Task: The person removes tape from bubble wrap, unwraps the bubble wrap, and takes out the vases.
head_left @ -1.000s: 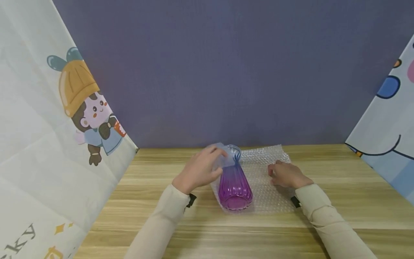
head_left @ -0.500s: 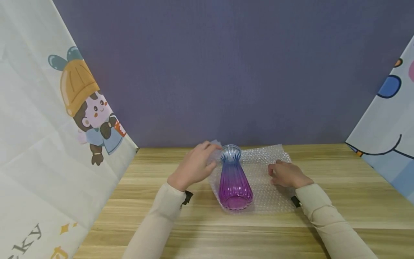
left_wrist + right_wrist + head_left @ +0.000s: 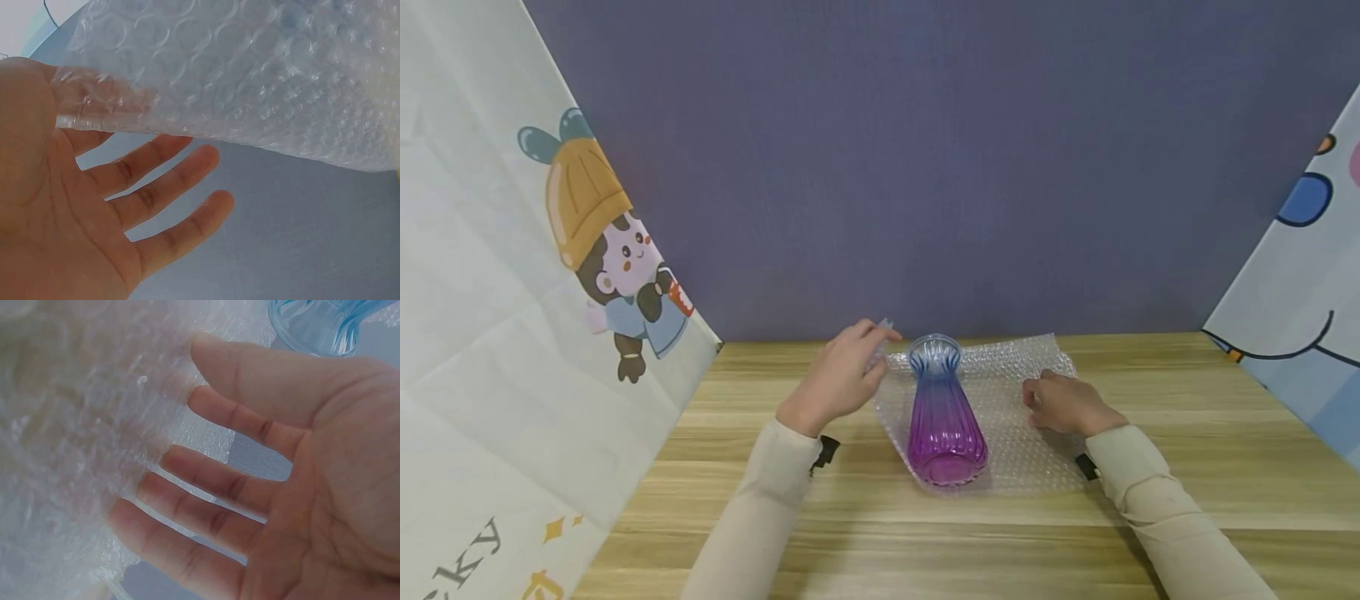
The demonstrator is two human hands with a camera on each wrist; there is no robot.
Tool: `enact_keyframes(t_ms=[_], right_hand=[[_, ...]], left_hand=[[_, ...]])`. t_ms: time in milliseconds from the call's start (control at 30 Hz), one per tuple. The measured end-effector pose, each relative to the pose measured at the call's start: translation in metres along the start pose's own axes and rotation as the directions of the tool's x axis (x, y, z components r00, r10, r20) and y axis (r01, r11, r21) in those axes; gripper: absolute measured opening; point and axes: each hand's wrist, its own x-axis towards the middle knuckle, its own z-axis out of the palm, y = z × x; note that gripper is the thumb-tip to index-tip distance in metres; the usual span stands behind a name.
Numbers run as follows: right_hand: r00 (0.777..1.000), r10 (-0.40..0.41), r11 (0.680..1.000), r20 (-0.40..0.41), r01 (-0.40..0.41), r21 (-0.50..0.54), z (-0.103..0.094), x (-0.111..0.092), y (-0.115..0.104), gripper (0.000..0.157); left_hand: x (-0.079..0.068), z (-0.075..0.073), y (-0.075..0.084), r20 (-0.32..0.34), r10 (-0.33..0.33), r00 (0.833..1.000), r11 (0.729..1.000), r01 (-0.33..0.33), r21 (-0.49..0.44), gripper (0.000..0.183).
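Observation:
A ribbed glass vase [image 3: 946, 425], blue at the neck and purple toward the base, lies on its side on a sheet of bubble wrap [image 3: 1011, 446]. Its mouth points to the back wall. My left hand [image 3: 838, 375] pinches the sheet's left edge beside the vase's neck and holds it raised. The left wrist view shows the lifted bubble wrap [image 3: 250, 75] at the thumb and index finger, the other fingers spread below. On the sheet's right part, my right hand [image 3: 1067, 404] rests with its fingertips [image 3: 203, 397] pressing on the wrap.
Under the sheet is a wood-grain table [image 3: 880, 550]. A dark blue-grey wall [image 3: 880, 167] rises along its back edge. White printed cloths stand on both sides, the left cloth [image 3: 482, 333] with a cartoon figure.
My left hand has moved left, drawing the wrap's edge back off the vase's neck and mouth, which now show fully. My right hand has stayed in place.

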Motion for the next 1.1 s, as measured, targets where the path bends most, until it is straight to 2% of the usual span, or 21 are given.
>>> enact_keyframes(t_ms=[467, 700, 1100], right_hand=[[1.000, 0.001, 1.000, 0.006, -0.001, -0.012, -0.001, 0.000, 0.000, 0.020], [1.000, 0.002, 1.000, 0.003, -0.002, -0.011, 0.000, 0.001, 0.000, 0.020], [1.000, -0.004, 1.000, 0.005, 0.004, -0.005, 0.000, 0.000, 0.000, 0.020]], left_hand=[[-0.002, -0.007, -0.009, -0.005, -0.036, 0.999, 0.999, 0.035, -0.019, 0.045], [-0.004, -0.008, -0.013, 0.035, -0.068, 0.997, 0.997, 0.069, -0.028, 0.049], [-0.003, -0.005, -0.020, 0.094, -0.050, 0.994, 0.999, 0.050, 0.012, 0.046]])
